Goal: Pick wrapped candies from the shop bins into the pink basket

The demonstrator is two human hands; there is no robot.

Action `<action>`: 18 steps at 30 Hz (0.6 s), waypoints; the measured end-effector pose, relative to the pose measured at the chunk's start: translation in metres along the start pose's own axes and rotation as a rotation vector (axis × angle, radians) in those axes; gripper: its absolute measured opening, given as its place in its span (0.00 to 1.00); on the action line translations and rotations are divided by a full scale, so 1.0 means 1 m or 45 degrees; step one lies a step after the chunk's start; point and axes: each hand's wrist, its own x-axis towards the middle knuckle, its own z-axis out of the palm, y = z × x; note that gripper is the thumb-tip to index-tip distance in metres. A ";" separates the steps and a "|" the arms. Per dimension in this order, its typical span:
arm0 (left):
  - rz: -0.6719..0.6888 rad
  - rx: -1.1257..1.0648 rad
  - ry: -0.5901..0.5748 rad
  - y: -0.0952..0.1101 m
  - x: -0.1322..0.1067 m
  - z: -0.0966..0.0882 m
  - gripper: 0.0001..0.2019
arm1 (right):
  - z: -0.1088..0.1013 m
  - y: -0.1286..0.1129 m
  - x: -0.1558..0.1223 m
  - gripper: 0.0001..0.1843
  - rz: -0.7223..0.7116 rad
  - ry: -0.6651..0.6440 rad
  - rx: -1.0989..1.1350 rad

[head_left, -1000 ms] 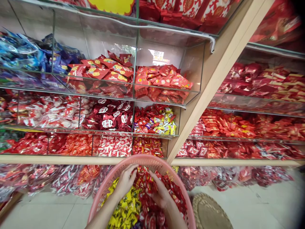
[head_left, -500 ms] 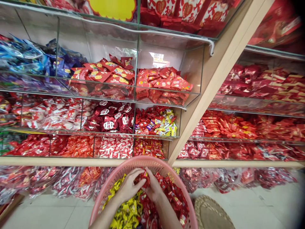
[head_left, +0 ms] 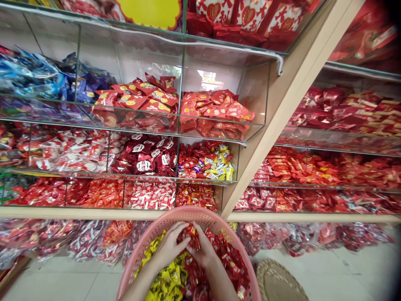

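A pink plastic basket (head_left: 175, 215) sits low in front of me, heaped with red-wrapped candies (head_left: 228, 259) on the right and yellow-wrapped candies (head_left: 166, 280) on the left. Both hands are inside it, close together over the red pile. My left hand (head_left: 169, 246) curls its fingers round a bunch of red candies. My right hand (head_left: 203, 248) presses against the same bunch from the other side, fingers closed on it.
Glass-fronted shelves (head_left: 178, 138) full of red, white and blue candy packs rise ahead. A slanted wooden upright (head_left: 275, 121) divides them from more red packs at right. Bagged sweets hang under the lowest shelf. A woven round thing (head_left: 278, 280) lies on the tiled floor.
My hands, apart a second ago, have come together over the red candies and closed on a bunch. The view has shifted slightly downward.
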 end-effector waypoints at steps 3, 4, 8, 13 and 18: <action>-0.005 0.012 0.057 0.002 0.001 -0.002 0.20 | 0.000 -0.001 -0.001 0.12 -0.030 0.032 0.045; -0.007 0.019 0.074 0.002 0.002 -0.002 0.20 | 0.001 -0.002 -0.002 0.12 -0.038 0.045 0.068; -0.071 0.023 0.064 0.003 0.002 -0.002 0.19 | 0.005 -0.003 -0.002 0.13 -0.013 0.000 0.140; -0.080 -0.049 0.070 0.002 0.003 0.002 0.18 | 0.000 0.000 0.002 0.14 0.015 -0.039 0.158; -0.083 -0.087 0.120 0.002 0.004 0.005 0.18 | -0.002 0.002 0.005 0.12 -0.037 -0.015 0.197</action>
